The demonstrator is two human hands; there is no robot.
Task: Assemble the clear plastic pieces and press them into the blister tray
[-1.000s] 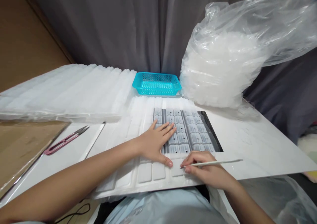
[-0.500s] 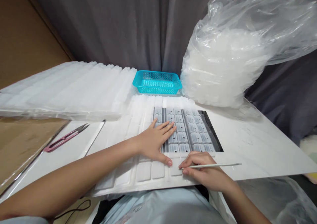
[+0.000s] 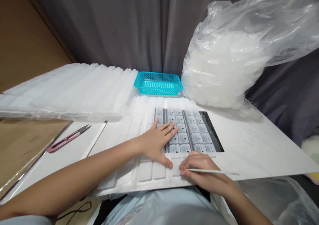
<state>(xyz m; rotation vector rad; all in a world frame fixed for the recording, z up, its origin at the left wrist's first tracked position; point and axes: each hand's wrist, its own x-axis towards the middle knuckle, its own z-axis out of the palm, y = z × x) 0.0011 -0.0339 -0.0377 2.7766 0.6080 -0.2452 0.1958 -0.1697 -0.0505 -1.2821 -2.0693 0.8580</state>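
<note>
My left hand [image 3: 159, 143] lies flat with fingers spread on a translucent white sheet of padded rectangles [image 3: 145, 172]. Its fingertips rest where a black panel [image 3: 216, 135] shows under the sheet and the rectangles look grey, several with a small dark dot. Close to the sheet's front edge, my right hand [image 3: 203, 170] pinches a thin pale stick-like tool [image 3: 219, 171]. The tool's front end is at a white rectangle just right of my left thumb; the fingers partly hide that tip. Its rear end points right over the table.
A blue perforated basket [image 3: 159, 89] stands at the back. Left of it is a stack of white padded sheets [image 3: 69, 89]; right, a clear plastic bag [image 3: 224, 62] full of white material. Pink-handled thread snips [image 3: 67, 139] lie left on the white table [image 3: 251, 145], beside brown cardboard [image 3: 27, 142].
The tool in my right hand has tilted, its rear end dropping and shifting slightly left. The right fingers have moved a little left. My left hand stays in place.
</note>
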